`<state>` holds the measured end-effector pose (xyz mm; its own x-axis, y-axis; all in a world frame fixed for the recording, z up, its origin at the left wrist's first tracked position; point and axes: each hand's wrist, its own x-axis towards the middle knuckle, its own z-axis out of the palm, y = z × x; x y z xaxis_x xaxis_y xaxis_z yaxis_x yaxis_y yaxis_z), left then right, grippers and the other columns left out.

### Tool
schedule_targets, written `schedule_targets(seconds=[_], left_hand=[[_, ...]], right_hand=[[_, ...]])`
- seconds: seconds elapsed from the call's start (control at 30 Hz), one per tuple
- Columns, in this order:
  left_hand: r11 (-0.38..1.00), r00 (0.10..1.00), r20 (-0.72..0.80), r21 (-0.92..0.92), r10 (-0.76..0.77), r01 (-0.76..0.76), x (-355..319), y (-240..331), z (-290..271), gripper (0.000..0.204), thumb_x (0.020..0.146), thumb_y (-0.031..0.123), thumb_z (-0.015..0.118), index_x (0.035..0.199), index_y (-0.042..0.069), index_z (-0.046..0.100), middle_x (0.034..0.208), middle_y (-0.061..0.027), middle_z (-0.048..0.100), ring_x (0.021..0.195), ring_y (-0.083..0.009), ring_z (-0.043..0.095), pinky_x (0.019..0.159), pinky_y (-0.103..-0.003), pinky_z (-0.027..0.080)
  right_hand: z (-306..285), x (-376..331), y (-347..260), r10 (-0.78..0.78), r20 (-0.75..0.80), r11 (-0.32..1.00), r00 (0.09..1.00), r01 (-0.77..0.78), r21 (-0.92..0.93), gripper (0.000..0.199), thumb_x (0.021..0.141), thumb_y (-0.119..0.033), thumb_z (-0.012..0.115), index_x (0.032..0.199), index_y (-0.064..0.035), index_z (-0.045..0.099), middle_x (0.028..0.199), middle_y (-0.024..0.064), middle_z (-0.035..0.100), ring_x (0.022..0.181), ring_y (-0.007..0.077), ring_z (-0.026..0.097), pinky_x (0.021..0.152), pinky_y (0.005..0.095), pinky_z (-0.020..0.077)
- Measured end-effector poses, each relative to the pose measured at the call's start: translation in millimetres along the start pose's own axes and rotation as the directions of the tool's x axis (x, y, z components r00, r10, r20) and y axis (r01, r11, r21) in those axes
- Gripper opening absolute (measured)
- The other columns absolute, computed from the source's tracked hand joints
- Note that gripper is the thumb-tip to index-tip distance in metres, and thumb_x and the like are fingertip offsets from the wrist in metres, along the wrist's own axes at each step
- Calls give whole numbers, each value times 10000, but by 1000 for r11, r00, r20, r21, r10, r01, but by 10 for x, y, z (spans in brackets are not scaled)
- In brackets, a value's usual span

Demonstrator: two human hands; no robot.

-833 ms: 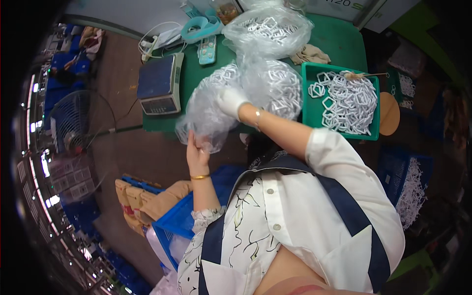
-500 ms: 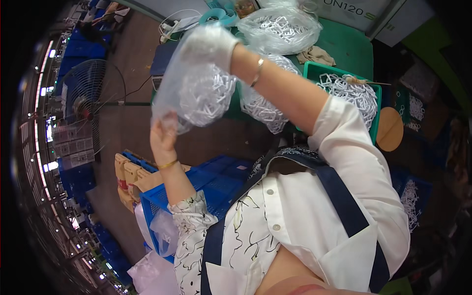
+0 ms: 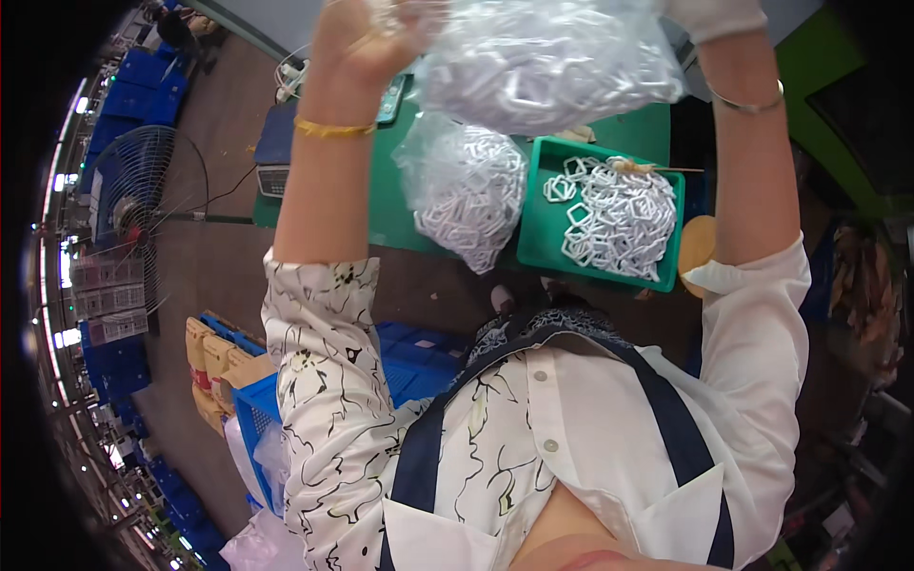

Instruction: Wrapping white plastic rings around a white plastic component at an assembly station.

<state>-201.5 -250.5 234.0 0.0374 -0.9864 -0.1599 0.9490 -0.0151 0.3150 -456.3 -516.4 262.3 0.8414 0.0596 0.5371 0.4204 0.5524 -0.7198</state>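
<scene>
A clear plastic bag (image 3: 547, 71) full of white, angular plastic loops is held up at the top of the view, between my two hands. My bare left hand (image 3: 367, 43), below which a yellow bracelet shows, is closed on the bag's left side. At its upper right corner is my right hand (image 3: 719, 14) in a white glove, gripping the plastic. The top edge of the view cuts off part of its fingers. Under the raised bag, a second clear bag (image 3: 471, 190) of the same loops rests at the green table's near edge.
Right of the second bag stands a green tray (image 3: 543, 228) with loose white loops (image 3: 624, 219) and a thin stick across its rim. A blue-grey scale (image 3: 274, 143) sits at the green table's (image 3: 390, 205) left end. Blue crates (image 3: 257, 419) and a fan (image 3: 133, 200) are to the left.
The bag in my hands has risen and moved right. My left hand has gone up, and my right hand has swung across to the right. The view has shifted, showing more of the tray.
</scene>
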Motion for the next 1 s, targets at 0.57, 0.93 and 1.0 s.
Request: schedule_targets(seconds=[0.57,0.93,1.0], left_hand=[[982,798,-573,121,189,-145,2717,-1825,-1166,214,931,64,591,775,97,449,668,2,412,554,-133,418,516,-274,387],[733,867,-498,584,-18,350,2341,-1566,-1685,322,962,173,649,1188,-44,573,998,-70,648,899,-165,622,907,-328,505],[834,853,-522,462,-19,301,2325,-1651,-1676,298,975,167,624,1180,-40,565,996,-79,646,895,-181,622,922,-339,507]], right_hand=[[-1808,-1927,363,-78,-931,997,356,21,-76,284,1021,-276,525,788,-115,521,587,-22,366,484,117,329,437,265,273],[-2479,-3090,598,262,-965,960,11,-104,259,317,992,-191,558,1248,-6,578,1223,181,630,1120,327,627,985,461,525],[-2538,-3143,594,292,-956,956,23,-22,291,274,992,-174,552,1201,-2,589,1153,170,650,1038,310,653,923,441,555]])
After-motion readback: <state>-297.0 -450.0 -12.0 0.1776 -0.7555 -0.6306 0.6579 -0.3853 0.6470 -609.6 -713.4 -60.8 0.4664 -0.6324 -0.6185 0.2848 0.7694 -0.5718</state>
